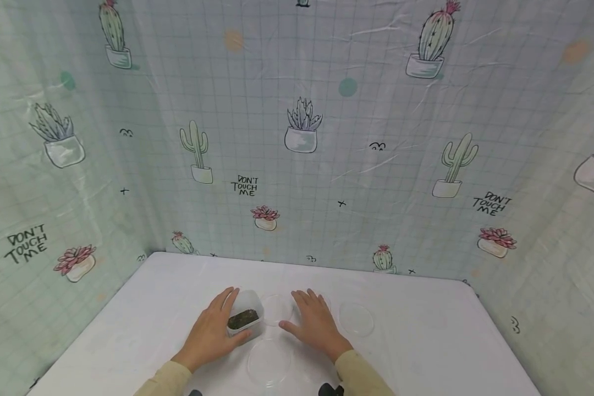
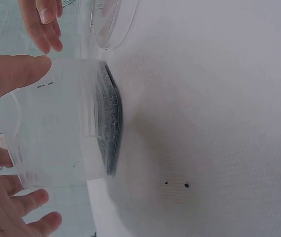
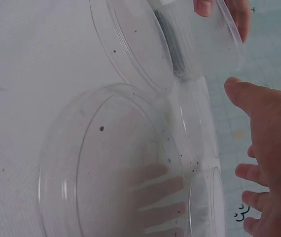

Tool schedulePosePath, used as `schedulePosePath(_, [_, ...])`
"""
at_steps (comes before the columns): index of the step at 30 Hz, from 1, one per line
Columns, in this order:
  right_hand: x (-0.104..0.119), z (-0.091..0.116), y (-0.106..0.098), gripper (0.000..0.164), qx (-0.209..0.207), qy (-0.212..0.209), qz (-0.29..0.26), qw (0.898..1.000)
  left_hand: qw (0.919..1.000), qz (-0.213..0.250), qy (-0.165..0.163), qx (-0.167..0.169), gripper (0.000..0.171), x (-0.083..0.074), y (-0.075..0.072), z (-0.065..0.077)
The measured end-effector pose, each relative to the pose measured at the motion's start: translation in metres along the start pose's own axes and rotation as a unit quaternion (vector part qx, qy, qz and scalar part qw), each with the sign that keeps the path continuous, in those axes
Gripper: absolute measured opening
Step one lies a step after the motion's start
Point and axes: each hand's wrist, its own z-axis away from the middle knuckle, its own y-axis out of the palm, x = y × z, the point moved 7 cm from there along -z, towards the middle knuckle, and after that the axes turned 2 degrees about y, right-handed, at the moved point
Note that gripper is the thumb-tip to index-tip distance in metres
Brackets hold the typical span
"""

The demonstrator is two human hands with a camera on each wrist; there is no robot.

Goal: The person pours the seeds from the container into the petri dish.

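Note:
My left hand [image 1: 210,334] grips a translucent plastic tub [image 1: 247,301], thumb on one side and fingers on the other. A dark green-brown flaky mass [image 1: 243,319] lies in the bottom of the tub. The left wrist view has the tub [image 2: 61,121] with its dark contents low down, close to the table. My right hand [image 1: 315,324] hovers with spread fingers, holding nothing, over the round clear dishes. Under it in the right wrist view is a large clear dish [image 3: 96,163]. The tub stands beyond the right thumb there.
Clear round dishes stand about: a front one [image 1: 269,362], a back one [image 1: 277,309] beside the tub, and one at the right [image 1: 357,319]. Small dark specks [image 2: 186,185] dot the white table [image 1: 425,341]. A cactus-print curtain [image 1: 356,165] hangs around the table.

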Motion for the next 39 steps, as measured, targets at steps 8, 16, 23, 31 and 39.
schedulePosePath(8, [-0.002,-0.005,0.005,0.079,0.006,-0.003,-0.01,1.0,0.9997,0.01,-0.018,0.012,0.097,0.004,0.004,0.002])
schedulePosePath(16, [-0.009,-0.009,0.01,0.083,0.008,0.012,-0.003,1.0,0.9976,0.058,-0.027,0.027,0.1,0.006,0.012,-0.001])
schedulePosePath(23, [-0.009,-0.013,0.015,0.085,0.015,0.014,0.0,1.0,0.9937,0.094,-0.049,0.036,0.105,0.01,0.017,-0.001])
schedulePosePath(31, [-0.008,-0.016,0.02,0.086,0.013,0.01,0.01,1.0,0.9851,0.14,-0.087,0.048,0.109,0.013,0.021,0.003])
schedulePosePath(39, [-0.004,-0.017,0.022,0.085,0.006,0.005,0.004,1.0,0.9836,0.15,-0.09,0.043,0.108,0.016,0.025,0.005])
